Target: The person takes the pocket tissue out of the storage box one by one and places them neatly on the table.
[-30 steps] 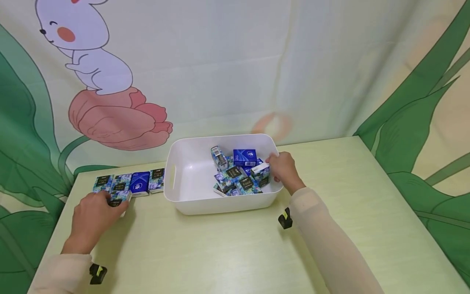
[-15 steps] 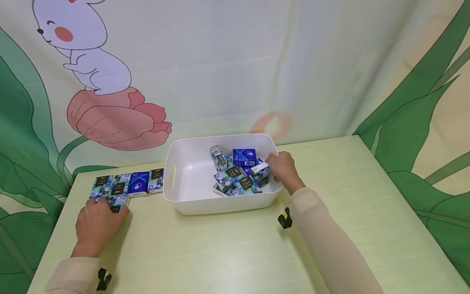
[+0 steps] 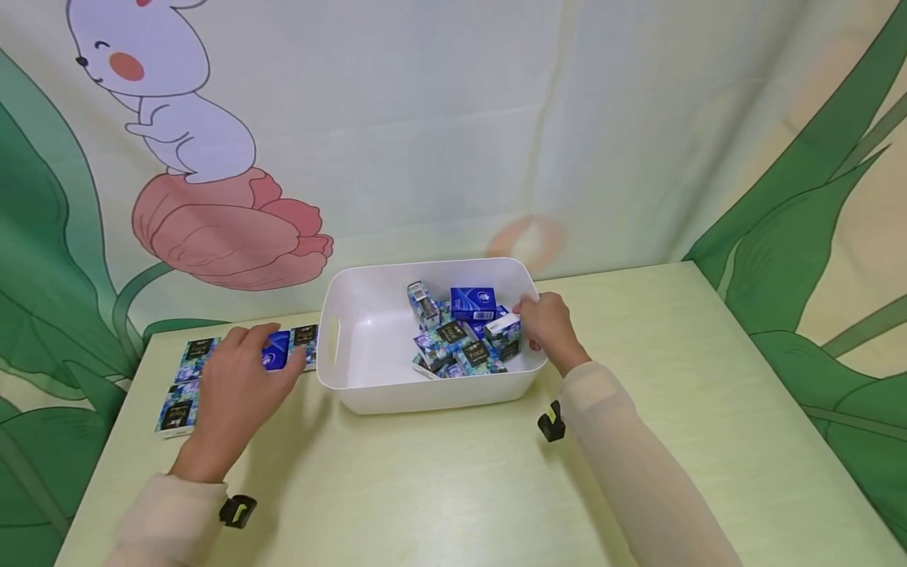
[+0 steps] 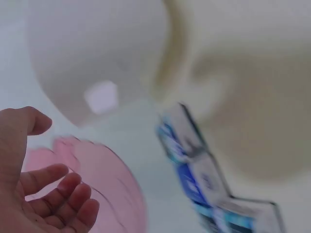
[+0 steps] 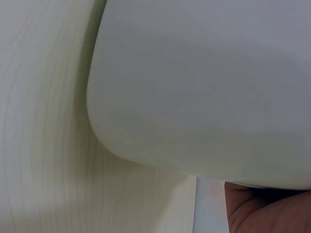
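on the table (image 3: 425, 488), rounded white bin (image 3: 432, 398)

We see a bin (image 3: 432, 399) on the table (image 3: 453, 488), boxes (image 3: 449, 334) mostly in its right half, more boxes (image 3: 179, 405) left of it, our right grip (image 3: 549, 327) at its right end, a curtain (image 3: 425, 142) behind.

Your left hand (image 3: 241, 386) and right hand (image 3: 551, 327) are bare. You wear long, pale cream sleeves: the left sleeve (image 3: 166, 520) ends in a smooth, plain-edged cuff, and the right sleeve (image 3: 645, 472) looks thin and slightly sheer, with a denser band at the wrist. Beside each wrist sits a small, blocky black piece (image 3: 237, 511) marked in yellow-green, its details too small to read.
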`<action>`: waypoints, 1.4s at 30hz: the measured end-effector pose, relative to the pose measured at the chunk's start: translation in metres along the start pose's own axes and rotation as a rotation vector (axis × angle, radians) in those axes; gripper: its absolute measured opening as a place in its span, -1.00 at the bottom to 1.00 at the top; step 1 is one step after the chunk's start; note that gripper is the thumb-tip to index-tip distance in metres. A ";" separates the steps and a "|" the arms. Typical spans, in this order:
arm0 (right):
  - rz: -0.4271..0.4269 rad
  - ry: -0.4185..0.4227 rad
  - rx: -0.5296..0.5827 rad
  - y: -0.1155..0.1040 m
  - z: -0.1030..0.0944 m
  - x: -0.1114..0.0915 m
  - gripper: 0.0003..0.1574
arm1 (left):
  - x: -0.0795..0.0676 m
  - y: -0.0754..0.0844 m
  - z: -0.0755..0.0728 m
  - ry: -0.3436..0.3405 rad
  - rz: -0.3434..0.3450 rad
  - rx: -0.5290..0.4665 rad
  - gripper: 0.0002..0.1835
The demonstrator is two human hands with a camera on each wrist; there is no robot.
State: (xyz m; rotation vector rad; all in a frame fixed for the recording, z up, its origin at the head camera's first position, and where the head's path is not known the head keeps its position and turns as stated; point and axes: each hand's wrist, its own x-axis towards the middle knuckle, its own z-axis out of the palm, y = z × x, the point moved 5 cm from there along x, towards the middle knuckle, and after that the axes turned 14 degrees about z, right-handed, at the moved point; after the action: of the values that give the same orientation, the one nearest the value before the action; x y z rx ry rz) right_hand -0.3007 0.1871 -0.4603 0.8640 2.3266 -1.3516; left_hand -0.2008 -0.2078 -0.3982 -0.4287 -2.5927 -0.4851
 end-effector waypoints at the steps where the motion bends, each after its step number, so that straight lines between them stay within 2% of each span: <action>1: -0.002 0.001 0.001 0.000 0.000 0.000 -0.58 | 0.005 0.007 0.000 0.009 0.018 -0.014 -0.46; 5: -0.002 0.009 0.002 0.000 0.000 0.001 -0.59 | 0.021 0.030 0.003 0.039 0.119 -0.048 -0.48; 8: -0.001 0.007 0.000 0.000 0.000 0.001 -0.60 | 0.031 0.044 0.009 0.001 0.154 -0.058 -0.46; 12: -0.011 0.005 -0.001 -0.001 0.000 0.001 -0.60 | 0.043 0.060 0.021 -0.097 0.159 -0.075 -0.40; 16: -0.014 0.008 0.001 -0.003 0.000 0.001 -0.61 | 0.054 0.075 0.034 -0.197 0.194 -0.099 -0.37; 21: -0.008 0.003 -0.005 -0.003 -0.001 0.001 -0.60 | 0.062 0.090 0.053 -0.343 0.225 -0.122 -0.38; 25: -0.007 0.002 -0.012 -0.003 -0.001 0.003 -0.60 | 0.068 0.101 0.071 -0.431 0.248 -0.130 -0.38; 29: -0.005 -0.001 -0.016 -0.002 -0.001 0.004 -0.59 | 0.072 0.111 0.090 -0.516 0.283 -0.169 -0.39; 33: -0.001 -0.004 -0.021 -0.001 -0.001 0.004 -0.58 | 0.074 0.114 0.108 -0.581 0.285 -0.211 -0.41; 37: -0.013 -0.001 -0.022 0.000 0.000 0.003 -0.58 | 0.074 0.114 0.121 -0.607 0.259 -0.214 -0.42; 42: -0.017 0.000 -0.012 0.001 0.002 0.002 -0.58 | 0.072 0.115 0.127 -0.609 0.252 -0.179 -0.45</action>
State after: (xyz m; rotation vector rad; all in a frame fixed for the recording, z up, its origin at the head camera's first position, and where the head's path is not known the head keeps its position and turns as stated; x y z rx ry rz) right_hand -0.3021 0.1865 -0.4629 0.8420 2.3450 -1.3435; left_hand -0.2671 -0.0390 -0.4378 -1.0967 -3.0073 -0.5655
